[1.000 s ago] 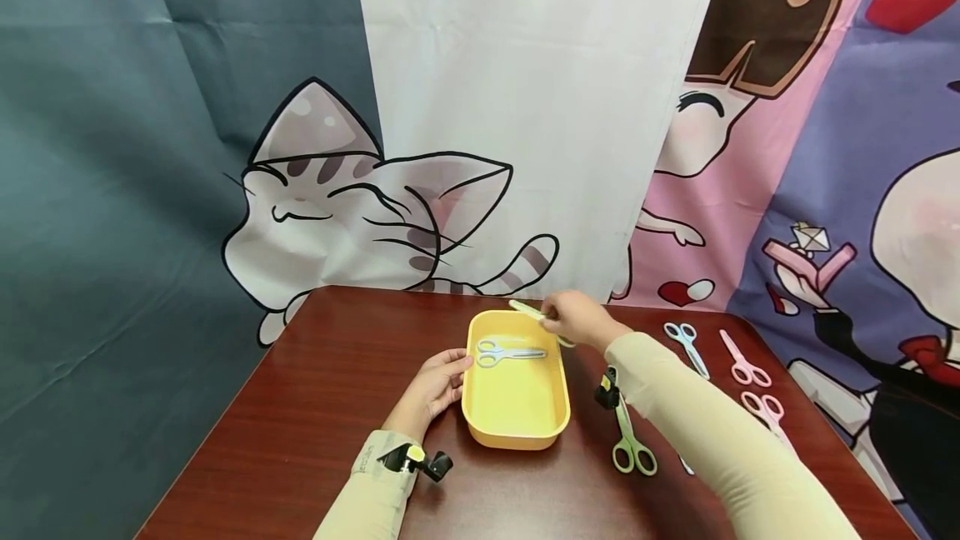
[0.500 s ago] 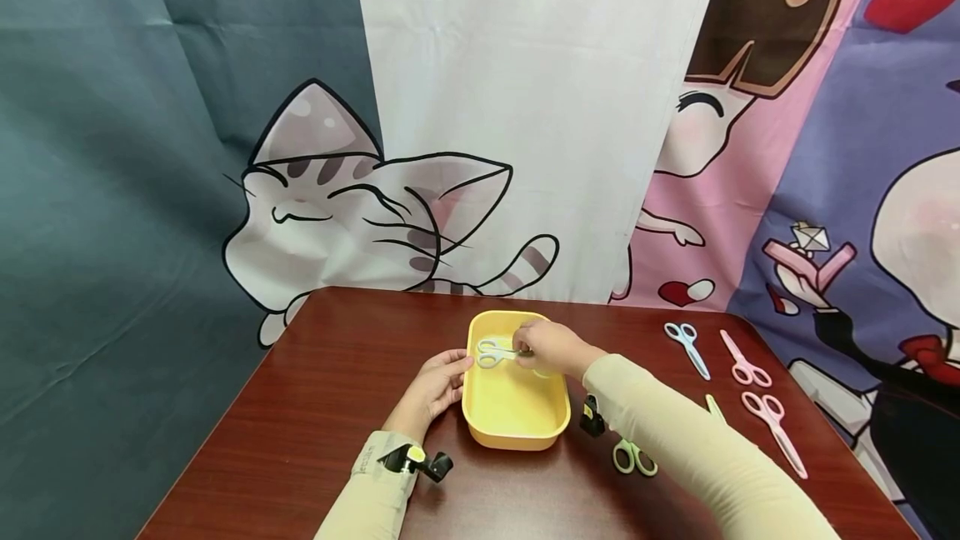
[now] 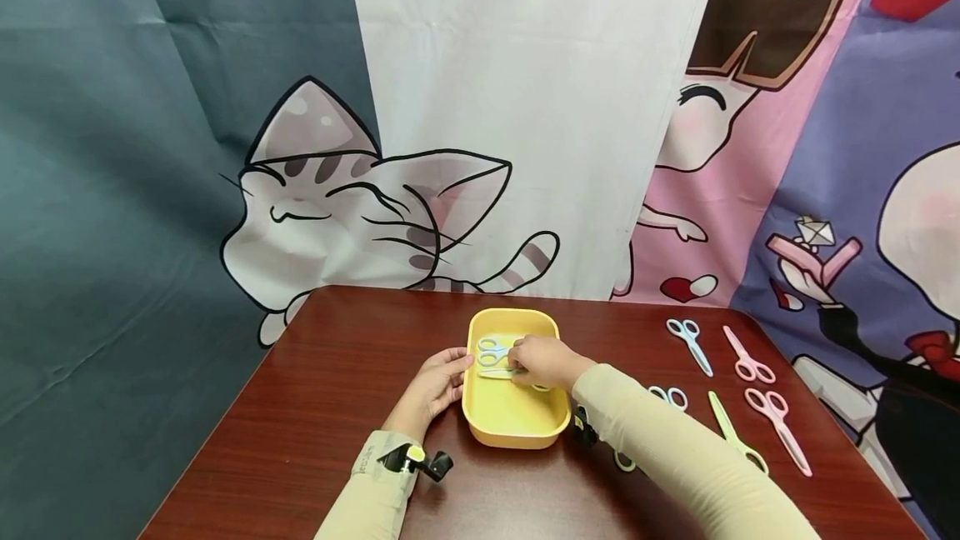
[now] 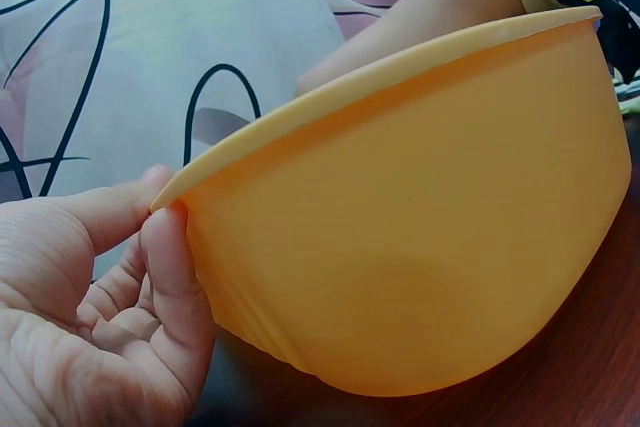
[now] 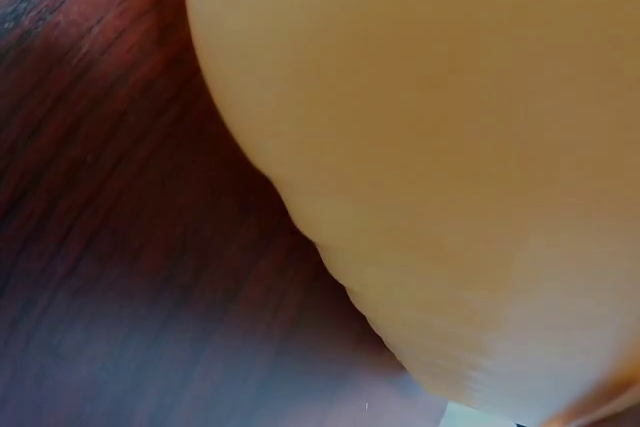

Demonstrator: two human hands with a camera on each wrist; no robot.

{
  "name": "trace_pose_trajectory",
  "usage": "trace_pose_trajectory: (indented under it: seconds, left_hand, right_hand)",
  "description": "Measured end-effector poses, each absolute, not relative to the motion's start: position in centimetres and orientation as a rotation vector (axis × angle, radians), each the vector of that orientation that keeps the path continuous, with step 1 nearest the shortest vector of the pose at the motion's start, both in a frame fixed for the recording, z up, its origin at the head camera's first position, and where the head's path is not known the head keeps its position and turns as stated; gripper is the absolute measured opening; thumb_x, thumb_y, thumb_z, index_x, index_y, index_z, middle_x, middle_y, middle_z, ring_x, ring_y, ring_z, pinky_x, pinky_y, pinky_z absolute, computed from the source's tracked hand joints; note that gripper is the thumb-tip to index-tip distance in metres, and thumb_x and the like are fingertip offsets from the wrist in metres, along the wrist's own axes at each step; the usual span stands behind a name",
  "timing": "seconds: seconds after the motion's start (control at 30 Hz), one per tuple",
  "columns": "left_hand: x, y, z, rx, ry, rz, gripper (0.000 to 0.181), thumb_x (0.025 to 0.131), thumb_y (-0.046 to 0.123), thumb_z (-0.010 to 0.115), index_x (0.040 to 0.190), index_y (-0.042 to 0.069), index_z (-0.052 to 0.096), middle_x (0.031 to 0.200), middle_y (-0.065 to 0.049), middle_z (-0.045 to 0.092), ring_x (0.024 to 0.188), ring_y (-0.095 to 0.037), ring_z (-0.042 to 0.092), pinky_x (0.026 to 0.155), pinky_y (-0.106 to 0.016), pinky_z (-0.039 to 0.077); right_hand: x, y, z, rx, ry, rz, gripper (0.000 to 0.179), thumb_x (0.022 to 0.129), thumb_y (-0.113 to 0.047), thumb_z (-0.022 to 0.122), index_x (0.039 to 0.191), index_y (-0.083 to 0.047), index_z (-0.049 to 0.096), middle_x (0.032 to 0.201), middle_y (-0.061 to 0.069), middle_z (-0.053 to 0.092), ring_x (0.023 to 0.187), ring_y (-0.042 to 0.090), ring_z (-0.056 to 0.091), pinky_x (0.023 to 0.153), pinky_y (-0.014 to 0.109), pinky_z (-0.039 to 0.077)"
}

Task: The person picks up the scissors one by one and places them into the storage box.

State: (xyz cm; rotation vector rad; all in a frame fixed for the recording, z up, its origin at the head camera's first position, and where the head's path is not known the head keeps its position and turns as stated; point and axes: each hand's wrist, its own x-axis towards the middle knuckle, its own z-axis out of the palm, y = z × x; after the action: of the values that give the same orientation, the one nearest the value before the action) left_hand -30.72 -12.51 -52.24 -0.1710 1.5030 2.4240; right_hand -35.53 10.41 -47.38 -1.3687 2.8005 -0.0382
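Observation:
A yellow plastic basket (image 3: 517, 438) stands on the table. At its left rim my left hand (image 3: 437, 382) pinches the edge between thumb and fingers, which the left wrist view shows close up. My right hand (image 3: 547, 362) reaches down inside, fingers curled over pale green scissors (image 3: 495, 374) lying crosswise low in the basket; their middle is hidden under the hand. Just beyond them lie light blue scissors (image 3: 491, 352), handles to the left and blades covered by my fingers. In the right wrist view the basket's outer wall (image 5: 420, 147) fills most of the picture.
Right of the basket lie blue scissors (image 3: 692, 347), pink scissors (image 3: 748, 367), another pink pair (image 3: 782, 430) and green scissors (image 3: 731, 427). My right sleeve partly covers more blue scissors (image 3: 667, 397) and green handles (image 3: 624, 462). A printed curtain (image 3: 525, 107) hangs behind the table (image 3: 360, 340).
My right hand has carried the green scissors from over the far right rim down into the basket, beside the blue pair. The left hand stays on the rim.

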Motion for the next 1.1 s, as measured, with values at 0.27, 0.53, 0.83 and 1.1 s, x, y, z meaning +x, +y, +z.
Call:
trace_pose_trajectory:
  seconds: [0.27,0.53,0.83,1.1]
  left_hand:
    - [-30.7,-12.4,-52.3,-0.178,1.512,2.431,0.014,0.100,0.009,0.064,0.111,0.007,0.056,0.090,-0.003,0.069,0.069,-0.008,0.065,0.054,-0.020,0.053]
    - [-30.8,-12.4,-52.3,-0.163,1.508,2.432,0.013,0.100,0.009,0.063,0.111,0.006,0.055,0.088,-0.002,0.068,0.069,-0.008,0.066,0.054,-0.020,0.053]
    - [-30.8,-12.4,-52.3,-0.164,1.509,2.430,0.014,0.101,0.008,0.061,0.113,0.005,0.055,0.090,-0.003,0.069,0.070,-0.009,0.066,0.055,-0.021,0.054]
    - [-30.8,-12.4,-52.4,-0.156,1.509,2.426,0.019,0.102,0.009,0.060,0.118,0.001,0.053,0.091,-0.004,0.069,0.071,-0.008,0.067,0.055,-0.020,0.054]
  right_hand:
    - [-35.4,10.1,-47.6,-1.297,2.828,-0.007,0.015,0.088,-0.030,0.080,0.089,-0.019,0.068,0.080,-0.010,0.056,0.072,0.009,0.050,0.069,0.026,0.047]
    - [-35.3,10.2,-47.4,-1.240,2.839,-0.050,0.019,0.086,-0.033,0.082,0.093,-0.019,0.071,0.085,-0.009,0.060,0.078,0.010,0.054,0.074,0.028,0.050]
    - [-36.2,12.1,-45.0,-1.199,2.993,-0.376,0.031,0.094,-0.034,0.074,0.111,-0.008,0.072,0.103,0.001,0.066,0.100,0.020,0.060,0.088,0.040,0.053]
    - [-39.1,18.8,-43.2,-0.814,3.234,-0.591,0.020,0.093,-0.025,0.071,0.101,-0.007,0.070,0.094,0.007,0.067,0.088,0.026,0.064,0.081,0.046,0.054]
